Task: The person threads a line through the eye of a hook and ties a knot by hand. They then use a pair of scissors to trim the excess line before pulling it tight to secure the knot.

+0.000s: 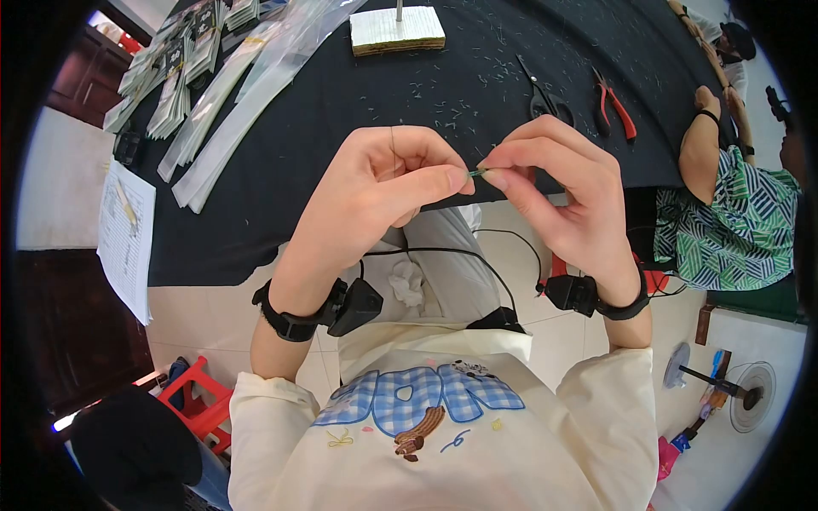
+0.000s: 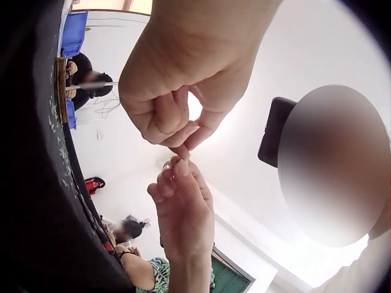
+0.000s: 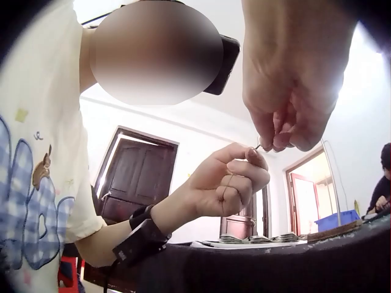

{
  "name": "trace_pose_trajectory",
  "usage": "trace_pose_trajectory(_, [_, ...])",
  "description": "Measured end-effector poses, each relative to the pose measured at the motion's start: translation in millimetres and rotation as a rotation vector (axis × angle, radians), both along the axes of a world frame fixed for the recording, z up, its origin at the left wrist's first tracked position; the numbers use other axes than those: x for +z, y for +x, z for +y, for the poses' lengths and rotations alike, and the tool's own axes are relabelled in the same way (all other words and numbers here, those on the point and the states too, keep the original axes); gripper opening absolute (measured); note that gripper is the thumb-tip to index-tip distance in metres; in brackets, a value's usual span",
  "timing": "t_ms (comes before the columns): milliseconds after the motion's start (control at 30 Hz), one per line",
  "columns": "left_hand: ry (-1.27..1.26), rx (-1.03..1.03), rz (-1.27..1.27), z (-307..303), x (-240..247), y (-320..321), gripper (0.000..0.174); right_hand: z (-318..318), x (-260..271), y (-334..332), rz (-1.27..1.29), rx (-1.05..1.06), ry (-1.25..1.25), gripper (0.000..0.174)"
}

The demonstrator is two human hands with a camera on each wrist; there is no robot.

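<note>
In the head view, my left hand (image 1: 362, 192) and right hand (image 1: 575, 187) meet fingertip to fingertip over the near edge of the black-covered table. Between them is a short, thin green strand (image 1: 475, 173), with each hand pinching one end between thumb and forefinger. A fine dark thread (image 1: 393, 145) runs across the left fingers; the right wrist view shows it looped over the curled fingers of the left hand (image 3: 235, 183). In the left wrist view the fingertips of both hands nearly touch, and the strand is mostly hidden there.
Small green clippings (image 1: 460, 111) litter the black cloth (image 1: 324, 111). Beyond the right hand lie black scissors (image 1: 545, 95) and red-handled pliers (image 1: 617, 109). A white-topped block (image 1: 397, 34) holds an upright rod. Clear plastic strips (image 1: 230, 119) and packets (image 1: 175, 94) lie left; another person (image 1: 724, 213) sits right.
</note>
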State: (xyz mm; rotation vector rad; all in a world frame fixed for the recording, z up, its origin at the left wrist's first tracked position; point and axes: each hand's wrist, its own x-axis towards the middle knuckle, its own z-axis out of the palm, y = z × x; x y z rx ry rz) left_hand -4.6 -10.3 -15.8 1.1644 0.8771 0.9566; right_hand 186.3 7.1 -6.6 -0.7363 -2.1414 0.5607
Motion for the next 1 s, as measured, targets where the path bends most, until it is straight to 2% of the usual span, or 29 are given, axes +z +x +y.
trace_pose_trajectory(533, [0.061, 0.011, 0.038, 3.1, -1.6, 3.0, 0.015, -0.9, -2.1, 3.5, 0.022, -0.028, -0.013, 0.010])
trace_pose_trajectory(1000, [0.035, -0.012, 0.091, 3.8, 1.4, 4.3, 0.014, -1.1, 0.6, 6.7, -0.062, -0.049, 0.029, 0.009])
